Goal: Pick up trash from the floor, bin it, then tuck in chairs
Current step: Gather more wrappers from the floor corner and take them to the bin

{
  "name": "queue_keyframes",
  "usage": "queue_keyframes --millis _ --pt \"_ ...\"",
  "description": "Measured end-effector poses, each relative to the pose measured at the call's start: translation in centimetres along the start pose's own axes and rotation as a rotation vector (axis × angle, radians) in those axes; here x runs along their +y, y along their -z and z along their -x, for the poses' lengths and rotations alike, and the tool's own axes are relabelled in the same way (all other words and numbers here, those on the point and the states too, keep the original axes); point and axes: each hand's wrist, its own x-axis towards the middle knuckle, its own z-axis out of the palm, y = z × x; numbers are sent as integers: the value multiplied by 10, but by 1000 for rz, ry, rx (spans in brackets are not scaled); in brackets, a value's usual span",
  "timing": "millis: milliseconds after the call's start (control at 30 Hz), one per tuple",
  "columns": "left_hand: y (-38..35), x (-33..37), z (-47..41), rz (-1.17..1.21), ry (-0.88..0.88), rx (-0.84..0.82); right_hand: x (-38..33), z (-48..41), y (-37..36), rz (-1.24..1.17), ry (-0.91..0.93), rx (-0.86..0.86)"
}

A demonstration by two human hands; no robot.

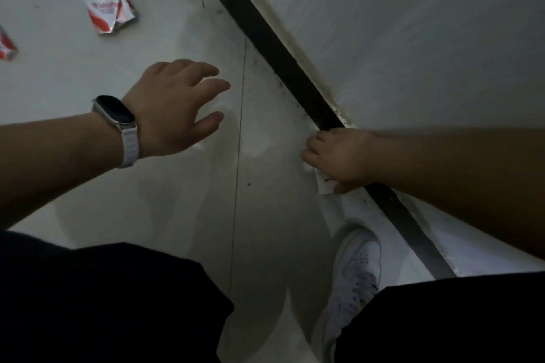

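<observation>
Dark trousers (103, 303) being bent over pale floor (177, 200), right hand (339, 156) being laid on white paper scrap (324, 186) beside black skirting (265, 29), grip not discernible, left hand (174, 106) being held spread and empty, red-and-white wrapper (109, 7) lying well beyond it.

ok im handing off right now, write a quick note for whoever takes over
Left hand: open, fingers spread above the floor, holding nothing.
Right hand: fingers curled on a white paper scrap lying by the black baseboard; not yet lifted.
On the floor: a red-and-white wrapper ahead of the left hand, a second wrapper at the left edge of view.
Done: nothing visibly binned; no bin or chairs in view.
Left: lift the scrap, collect both wrappers, bin them, tuck in chairs.
</observation>
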Motion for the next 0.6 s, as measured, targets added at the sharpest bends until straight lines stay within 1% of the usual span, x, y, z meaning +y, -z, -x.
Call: queue_keyframes --millis 67,133,167,200,267,300,333,367,433,533,567,600 --pt "-3 1 -4 8 -12 11 -4 2 -10 45 -60 -34" --pt "-6 3 -6 6 -16 23 -13 -2 -14 50 -116 6" --pt "-7 3 -7 9 -15 17 -16 -4 -14 39 -153 -29" --pt "-7 3 -6 14 -14 10 -16 -8 -22 34 -159 -1" --pt "-8 3 -5 28 -10 8 -16 -15 -37 59 -126 149" --pt "-8 2 -4 30 -8 12 -17 -17 -37 67 -128 186" --pt "-9 1 -3 29 -5 17 -17 -19 -35 75 -129 191" --pt "-8 0 -2 26 -1 23 -17 -18 -27 72 -131 150" --pt "-8 -3 0 23 7 31 -16 -17 -19 12 -68 52" --pt "-8 -9 3 30 32 41 -12 -20 -6 -223 -69 -92" --pt "-7 -12 4 30 43 45 -11 -23 2 -310 -84 -89" --pt "-6 -15 4 29 51 49 -10 -27 10 -394 -110 -40"
